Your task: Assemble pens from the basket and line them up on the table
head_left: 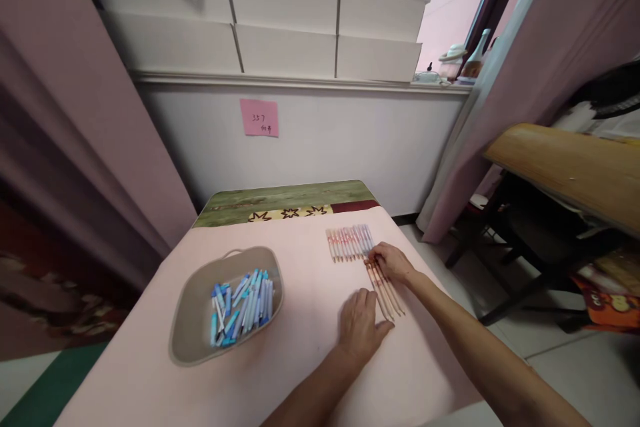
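Several light pens [349,243] with reddish marks lie side by side in a row on the pink tabletop [305,247]. Nearer to me, several beige pens [384,288] lie slanted. My right hand [393,261] is at their far ends, fingers bent and close together over the pens; what its fingertips grip is hidden. Beside the near ends of the beige pens, my left hand [361,325] rests on the table, thumb apart from its fingers, holding nothing visible. To the left stands a grey-beige basket [193,307] with many blue and white pens [243,310] inside.
A green patterned strip [235,201] shows at the table's far edge. A pink note [259,118] is on the wall, below white boxes [285,53]. Pink curtains hang on both sides. A wooden desk [565,167] stands at the right.
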Motion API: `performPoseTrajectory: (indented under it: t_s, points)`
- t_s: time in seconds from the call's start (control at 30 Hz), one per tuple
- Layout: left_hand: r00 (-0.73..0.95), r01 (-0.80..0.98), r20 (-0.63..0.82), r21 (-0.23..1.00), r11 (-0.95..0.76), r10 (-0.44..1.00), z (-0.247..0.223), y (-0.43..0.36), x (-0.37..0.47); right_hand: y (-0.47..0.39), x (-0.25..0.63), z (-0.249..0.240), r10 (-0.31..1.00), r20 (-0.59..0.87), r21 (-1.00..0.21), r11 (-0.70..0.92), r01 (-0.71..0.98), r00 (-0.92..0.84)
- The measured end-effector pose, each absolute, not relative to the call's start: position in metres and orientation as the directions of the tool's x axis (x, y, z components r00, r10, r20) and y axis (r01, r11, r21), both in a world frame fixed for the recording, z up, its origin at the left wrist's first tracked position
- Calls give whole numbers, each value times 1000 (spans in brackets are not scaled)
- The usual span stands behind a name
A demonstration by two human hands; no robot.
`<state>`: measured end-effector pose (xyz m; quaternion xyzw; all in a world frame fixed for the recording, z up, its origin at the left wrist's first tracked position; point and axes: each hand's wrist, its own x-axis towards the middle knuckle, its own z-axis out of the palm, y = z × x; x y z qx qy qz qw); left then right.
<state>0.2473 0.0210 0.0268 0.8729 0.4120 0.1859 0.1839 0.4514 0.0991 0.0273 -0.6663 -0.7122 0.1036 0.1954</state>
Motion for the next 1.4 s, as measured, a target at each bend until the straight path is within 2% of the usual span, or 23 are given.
performPoseTrajectory:
  t_s: [0.27, 0.43, 0.7, 0.87, 1.03, 1.17, 1.27, 1.4]
  points:
    - [566, 652, 147, 522, -549, 811, 28, 26, 252, 106, 463, 24, 992, 114, -429, 95, 899, -50]
    - [575, 682, 61, 514, -519, 816, 32, 32, 257, 106, 465, 27, 994, 83, -432, 96, 897, -66]
    - [605, 670, 58, 501, -547, 794, 36, 34, 258, 102, 461, 35, 998, 45, -451, 50, 891, -34]
    - [613, 678, 29, 494, -545, 790, 39, 36, 257, 90, 461, 45, 992, 90, -442, -44, 896, 93]
    - [630, 655, 33, 514, -553, 776, 37, 38, 258, 53, 457, 40, 929, 100, -425, -283, 860, 355]
    - [614, 663, 21, 529, -530, 789, 41, 32, 257, 27, 452, 30, 931, 57, -452, -297, 841, 360]
    - [629, 606, 49, 594, -529, 776, 48, 20, 236, 16, 455, 30, 919, 46, -515, -314, 797, 392]
    - [706, 420, 118, 724, -547, 698, 63, -11, 173, 6, 445, 49, 884, 56, -623, -332, 708, 464]
